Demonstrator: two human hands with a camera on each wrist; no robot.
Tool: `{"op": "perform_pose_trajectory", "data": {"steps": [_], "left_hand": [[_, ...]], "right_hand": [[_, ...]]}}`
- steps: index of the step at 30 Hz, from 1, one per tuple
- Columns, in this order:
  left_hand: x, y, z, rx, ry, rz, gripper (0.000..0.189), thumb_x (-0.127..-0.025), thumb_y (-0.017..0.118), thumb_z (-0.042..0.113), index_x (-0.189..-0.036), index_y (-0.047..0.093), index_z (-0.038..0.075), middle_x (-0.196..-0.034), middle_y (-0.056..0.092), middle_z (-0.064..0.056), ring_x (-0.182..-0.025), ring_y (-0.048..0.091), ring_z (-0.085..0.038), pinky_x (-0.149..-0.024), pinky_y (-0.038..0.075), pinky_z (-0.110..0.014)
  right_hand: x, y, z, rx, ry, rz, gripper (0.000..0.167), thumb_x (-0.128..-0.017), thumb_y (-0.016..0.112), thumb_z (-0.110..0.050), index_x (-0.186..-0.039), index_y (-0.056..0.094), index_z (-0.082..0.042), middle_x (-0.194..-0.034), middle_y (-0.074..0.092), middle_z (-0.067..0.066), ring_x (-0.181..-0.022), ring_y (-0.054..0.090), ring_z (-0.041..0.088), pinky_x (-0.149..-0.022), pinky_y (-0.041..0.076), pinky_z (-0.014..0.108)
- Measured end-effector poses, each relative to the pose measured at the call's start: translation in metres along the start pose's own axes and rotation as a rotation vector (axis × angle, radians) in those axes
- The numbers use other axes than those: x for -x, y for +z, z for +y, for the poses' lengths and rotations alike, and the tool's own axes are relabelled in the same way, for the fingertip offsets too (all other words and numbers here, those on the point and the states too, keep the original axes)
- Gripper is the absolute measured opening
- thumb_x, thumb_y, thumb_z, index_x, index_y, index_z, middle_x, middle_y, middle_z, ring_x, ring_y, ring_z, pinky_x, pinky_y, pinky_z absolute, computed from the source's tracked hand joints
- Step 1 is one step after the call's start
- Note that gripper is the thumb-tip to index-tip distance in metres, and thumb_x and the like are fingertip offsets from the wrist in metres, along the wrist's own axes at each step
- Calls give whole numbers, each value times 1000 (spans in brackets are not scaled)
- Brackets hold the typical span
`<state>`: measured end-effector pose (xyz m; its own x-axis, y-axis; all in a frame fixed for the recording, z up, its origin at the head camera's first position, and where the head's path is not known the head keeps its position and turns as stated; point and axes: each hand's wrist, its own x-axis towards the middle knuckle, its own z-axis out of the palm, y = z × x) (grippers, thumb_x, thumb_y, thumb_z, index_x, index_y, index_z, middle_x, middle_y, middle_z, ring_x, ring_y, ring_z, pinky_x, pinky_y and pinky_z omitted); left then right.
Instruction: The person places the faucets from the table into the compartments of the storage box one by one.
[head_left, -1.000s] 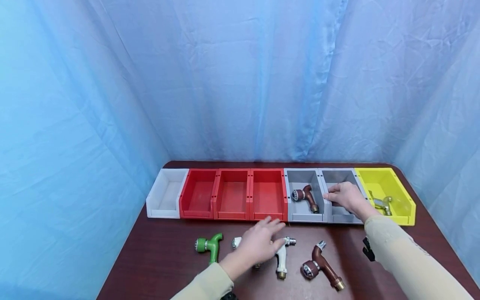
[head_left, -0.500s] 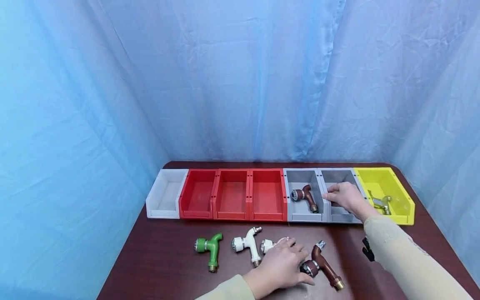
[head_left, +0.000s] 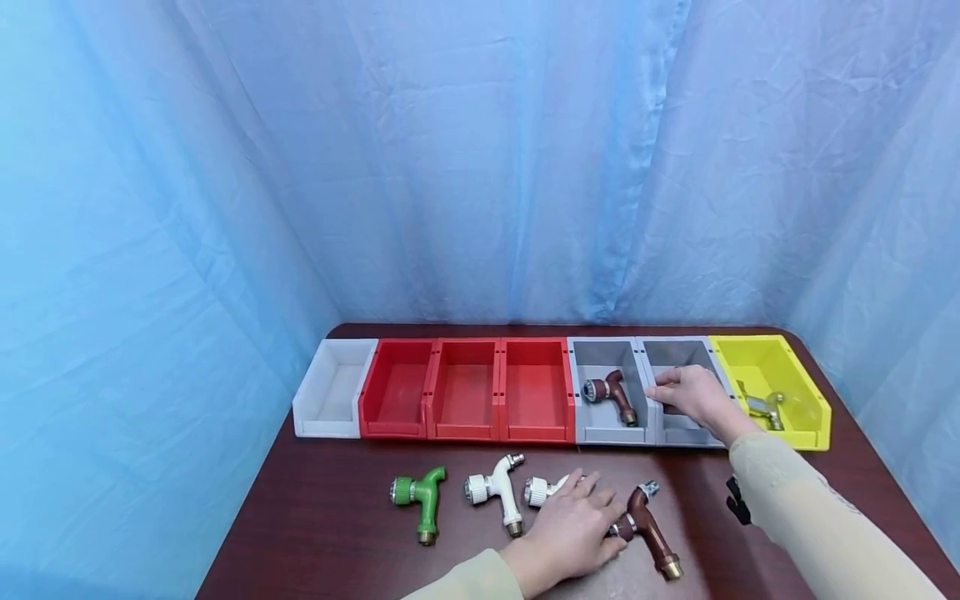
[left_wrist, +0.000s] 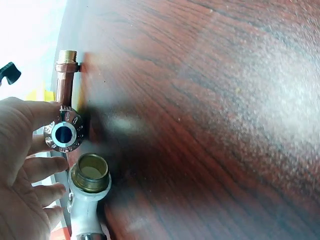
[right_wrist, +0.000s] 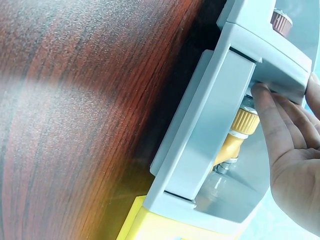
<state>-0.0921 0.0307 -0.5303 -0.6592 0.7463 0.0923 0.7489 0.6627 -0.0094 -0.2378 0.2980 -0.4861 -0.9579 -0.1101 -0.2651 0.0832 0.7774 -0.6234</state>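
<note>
On the table, my left hand (head_left: 573,525) pinches the knob of a brown faucet (head_left: 654,537), thumb on one side and fingers on the other in the left wrist view. A white faucet (head_left: 536,492) lies under the same hand, mostly hidden in the head view; its brass threaded end shows in the left wrist view. My right hand (head_left: 696,393) grips the side wall of the right grey bin (right_wrist: 215,120), fingers inside it and thumb over the wall. Inside that bin is a yellow-orange faucet (right_wrist: 232,140), hidden from the head view.
Left of my hand lie a second white faucet (head_left: 502,493) and a green faucet (head_left: 426,504). The bin row also has a white bin (head_left: 326,429), several red bins (head_left: 462,432), a grey bin holding a brown faucet (head_left: 621,400), and a yellow bin (head_left: 806,392) with a metallic faucet.
My left hand has moved right, from over the white faucets to the brown faucet's knob. The brown faucet has shifted slightly. The right hand stays at the grey bin.
</note>
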Motion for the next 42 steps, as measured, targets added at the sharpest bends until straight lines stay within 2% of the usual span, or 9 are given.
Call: {"op": "perform_pose_trajectory", "data": {"steps": [12,14,17,22,26,31,34,37,42], "left_hand": [[-3,-2,2,7,-10,21,43,-96,66,35,-138,64,25,-140,62,8,-138,53,-22,-117,40,-40],[-4,-1,4,16,-9,5,47,-98,63,40,-142,61,25,-143,60,7,-140,51,-23,-118,38,-40],[-5,-1,10,40,-12,-42,59,-99,52,59,-149,54,28,-150,54,8,-145,44,-23,-121,34,-40],[-7,1,20,6,-10,-116,89,-88,39,87,-158,39,32,-159,41,11,-152,32,-26,-123,28,-40],[-7,4,28,-73,3,-93,99,-81,41,93,-158,38,31,-161,39,8,-151,33,-32,-122,29,-44],[-7,9,32,-116,8,16,92,-82,49,88,-152,48,28,-153,49,6,-144,43,-33,-119,35,-45],[-8,9,32,-123,14,48,84,-85,52,83,-148,52,28,-149,52,5,-141,46,-32,-118,36,-45],[-8,8,31,-131,26,30,78,-87,52,80,-147,52,30,-150,52,4,-141,46,-31,-118,36,-45],[-10,7,27,-108,71,-67,65,-92,51,72,-148,51,37,-155,45,0,-145,40,-31,-119,33,-47]], "right_hand": [[0,0,-2,-10,18,-5,62,-99,67,-38,-136,58,11,-133,61,32,-122,57,48,-94,54,56],[1,0,-2,-16,18,-6,62,-100,66,-38,-136,57,11,-133,60,33,-123,57,48,-94,54,56],[1,1,-1,-23,20,-8,62,-100,66,-38,-137,57,11,-133,60,33,-122,58,48,-94,54,56],[1,1,-2,-29,30,-15,62,-100,66,-37,-137,56,11,-133,60,33,-120,60,46,-93,54,55],[1,1,-3,-21,41,-20,64,-100,66,-39,-138,55,11,-134,59,33,-121,59,47,-93,54,55],[2,0,-3,-32,48,-31,66,-100,66,-40,-139,54,12,-134,59,33,-121,59,46,-93,55,55],[2,-1,-3,-45,52,-32,66,-100,67,-39,-140,53,12,-133,60,33,-119,61,45,-92,55,54],[2,-1,-3,-46,50,-31,65,-100,67,-38,-139,53,12,-132,61,33,-118,62,44,-91,56,54],[2,0,-4,-30,56,-32,65,-99,67,-40,-139,54,11,-134,59,33,-119,61,43,-92,55,54]]}}
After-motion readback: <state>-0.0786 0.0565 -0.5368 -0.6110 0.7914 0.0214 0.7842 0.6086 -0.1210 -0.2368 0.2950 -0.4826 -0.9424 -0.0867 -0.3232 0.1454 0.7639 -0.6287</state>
